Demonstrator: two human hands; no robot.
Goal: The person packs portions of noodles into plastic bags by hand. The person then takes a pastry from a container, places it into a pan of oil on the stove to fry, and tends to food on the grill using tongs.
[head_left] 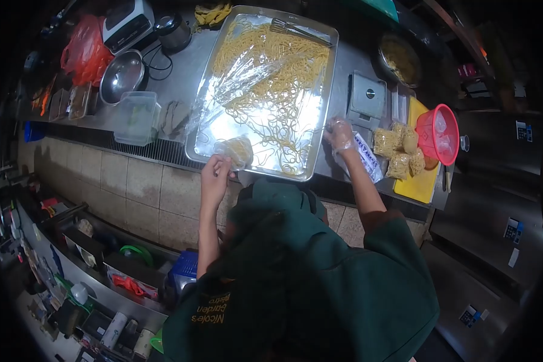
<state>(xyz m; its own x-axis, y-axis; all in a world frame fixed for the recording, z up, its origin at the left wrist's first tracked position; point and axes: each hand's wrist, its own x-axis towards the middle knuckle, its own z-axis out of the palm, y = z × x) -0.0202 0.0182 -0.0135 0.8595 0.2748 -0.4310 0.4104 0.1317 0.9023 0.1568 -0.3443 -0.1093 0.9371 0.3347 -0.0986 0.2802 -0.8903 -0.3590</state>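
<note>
My left hand [216, 176] pinches the edge of a small clear plastic bag of noodles [238, 152] at the near left corner of a large metal tray [193, 136]. Loose yellow noodles [265, 54] are spread over the tray, partly under a sheet of clear plastic [244, 81]. My right hand [340, 135], in a clear plastic glove, is beside the tray's right edge with its fingers curled. Whatever they hold, if anything, I cannot make out. Just right of that hand lies a plastic packet with blue print [365, 154]. Tongs [298, 31] rest at the tray's far end.
Several filled noodle bags [398, 149] are on a yellow board [417, 181], next to a pink basket [437, 134]. A scale [368, 96] stands behind my right hand. Leftward are a clear tub [136, 119], a steel bowl [122, 77] and a red bag [87, 51].
</note>
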